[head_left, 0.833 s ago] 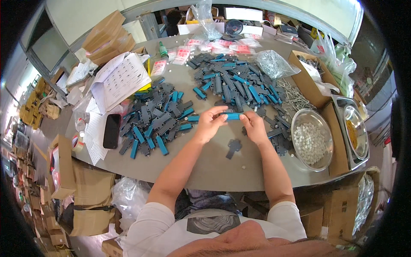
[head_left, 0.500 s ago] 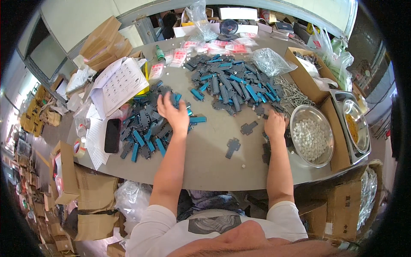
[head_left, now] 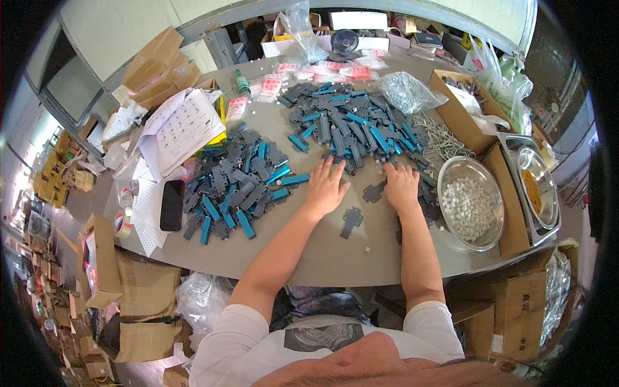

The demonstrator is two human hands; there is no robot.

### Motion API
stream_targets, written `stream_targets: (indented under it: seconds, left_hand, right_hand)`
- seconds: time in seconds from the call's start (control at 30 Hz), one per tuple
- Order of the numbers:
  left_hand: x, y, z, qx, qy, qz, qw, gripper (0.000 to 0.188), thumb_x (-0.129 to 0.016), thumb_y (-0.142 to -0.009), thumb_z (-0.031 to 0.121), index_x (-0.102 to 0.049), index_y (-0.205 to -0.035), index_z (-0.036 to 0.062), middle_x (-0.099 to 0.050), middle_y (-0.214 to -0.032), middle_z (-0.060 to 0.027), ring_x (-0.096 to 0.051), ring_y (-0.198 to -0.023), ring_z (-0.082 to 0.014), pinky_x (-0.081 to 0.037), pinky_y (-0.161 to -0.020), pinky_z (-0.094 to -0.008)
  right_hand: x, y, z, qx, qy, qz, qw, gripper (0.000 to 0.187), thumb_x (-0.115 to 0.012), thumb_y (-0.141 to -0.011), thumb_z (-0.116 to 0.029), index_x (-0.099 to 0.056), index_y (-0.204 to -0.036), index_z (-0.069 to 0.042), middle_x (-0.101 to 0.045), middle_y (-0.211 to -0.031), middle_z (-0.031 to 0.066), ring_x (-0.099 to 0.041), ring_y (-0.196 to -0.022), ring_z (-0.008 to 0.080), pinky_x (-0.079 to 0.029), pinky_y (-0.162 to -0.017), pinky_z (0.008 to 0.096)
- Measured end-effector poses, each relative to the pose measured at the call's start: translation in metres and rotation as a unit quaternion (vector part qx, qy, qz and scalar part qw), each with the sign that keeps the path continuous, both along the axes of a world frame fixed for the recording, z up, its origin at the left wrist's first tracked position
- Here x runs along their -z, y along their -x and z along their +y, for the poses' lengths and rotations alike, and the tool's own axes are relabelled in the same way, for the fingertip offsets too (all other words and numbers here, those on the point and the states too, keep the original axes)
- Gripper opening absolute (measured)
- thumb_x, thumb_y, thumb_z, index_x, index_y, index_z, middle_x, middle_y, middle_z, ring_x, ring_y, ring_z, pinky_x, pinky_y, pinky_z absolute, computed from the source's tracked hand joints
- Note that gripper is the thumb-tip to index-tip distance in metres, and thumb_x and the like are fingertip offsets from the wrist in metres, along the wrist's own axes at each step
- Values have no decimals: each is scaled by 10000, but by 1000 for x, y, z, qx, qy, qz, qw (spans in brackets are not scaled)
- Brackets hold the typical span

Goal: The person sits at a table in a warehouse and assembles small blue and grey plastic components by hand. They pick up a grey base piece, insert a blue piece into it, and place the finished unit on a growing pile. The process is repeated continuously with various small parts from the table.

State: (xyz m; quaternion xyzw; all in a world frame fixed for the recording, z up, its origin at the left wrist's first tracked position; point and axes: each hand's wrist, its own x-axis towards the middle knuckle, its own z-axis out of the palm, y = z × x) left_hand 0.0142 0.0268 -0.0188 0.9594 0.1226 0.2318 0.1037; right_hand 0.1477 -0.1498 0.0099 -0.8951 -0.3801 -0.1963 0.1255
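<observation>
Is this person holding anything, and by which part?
The left hand, fingers apart, shows nothing held. The right hand is beside a loose dark piece; whether it grips anything cannot be told.

Bright, diffuse light covers the table (head_left: 351, 261); soft shadows fall on it; glints mark the bowl (head_left: 476, 169) at its right; glare whitens the far left of it; the wall (head_left: 129, 26) beyond it bends toward black corners.

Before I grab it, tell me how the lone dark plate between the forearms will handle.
The dark plate is probably stiff, given its crisp edges. Lying flat, it should slide rather than roll on the smooth-looking table.
</observation>
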Motion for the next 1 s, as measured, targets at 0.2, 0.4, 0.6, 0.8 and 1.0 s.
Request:
stream_targets:
  seconds: [0.2,0.4,0.6,0.8,1.0]
  left_hand:
    - [-26,17,-11,-34,10,42,998,390,-640,-860,259,-600,-1164,18,-542,-1081,-176,-510,-1056,-371,-442,-908,-442]
    - [-19,26,8,-19,30,30,999,262,-619,-791,44,-634,-1049,5,-576,-1082,-158,-545,-1029,-350,-470,-893,-416]
    - [-36,26,9,-65,72,14,995,327,-571,-778,-7,-600,-1104,-18,-607,-1076,-204,-586,-987,-383,-488,-865,-436]
    - [-37,29,21,-80,97,-49,991,336,-562,-785,-57,-614,-1113,-3,-627,-1049,-207,-615,-932,-386,-496,-845,-427]
    - [-14,19,36,-16,344,-181,921,194,-615,-888,87,-598,-1074,31,-663,-935,-104,-626,-840,-193,-503,-707,-323]
  right_hand:
    - [-2,0,-4,-8,-16,30,999,168,-510,-804,-41,-612,-925,-99,-634,-910,124,-601,-936,341,-447,-827,475]
    - [4,-10,-5,-35,-54,100,993,130,-541,-816,-70,-612,-924,-86,-621,-937,149,-609,-922,348,-505,-772,435]
    - [5,-8,-1,-17,-11,97,995,163,-546,-814,-70,-615,-957,-102,-600,-979,156,-600,-924,361,-506,-768,452]
    - [9,-5,-2,-11,-49,69,996,225,-550,-803,-59,-617,-1009,-119,-558,-1055,122,-548,-987,342,-440,-866,468]
    - [-7,18,15,-65,-77,16,995,271,-559,-803,-76,-628,-1053,-151,-559,-1070,67,-538,-1020,295,-412,-871,467]
